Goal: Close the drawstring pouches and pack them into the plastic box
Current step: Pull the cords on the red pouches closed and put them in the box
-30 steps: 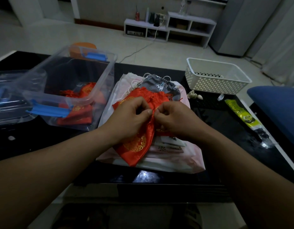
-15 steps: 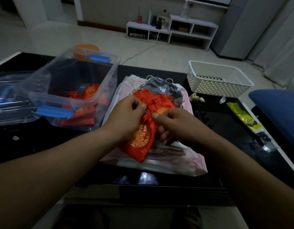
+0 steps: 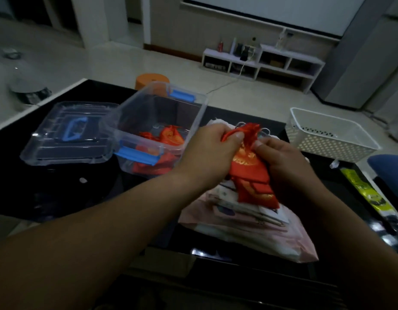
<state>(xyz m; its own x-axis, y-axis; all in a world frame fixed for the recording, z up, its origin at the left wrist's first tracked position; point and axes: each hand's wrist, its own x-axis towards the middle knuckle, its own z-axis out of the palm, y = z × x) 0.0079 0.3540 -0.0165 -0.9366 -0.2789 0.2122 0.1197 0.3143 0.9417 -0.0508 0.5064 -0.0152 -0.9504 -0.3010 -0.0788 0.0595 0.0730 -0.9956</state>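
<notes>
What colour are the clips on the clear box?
Blue; the clips show best in the head view.

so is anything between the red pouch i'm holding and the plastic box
Nothing visible: the plastic box stands open right beside the left hand gripping the red pouch, its lid lying off to its left.

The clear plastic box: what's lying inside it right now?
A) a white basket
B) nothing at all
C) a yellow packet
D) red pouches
D: red pouches lie on the bottom of the plastic box, while the left hand and right hand grip a red pouch outside it.
</notes>
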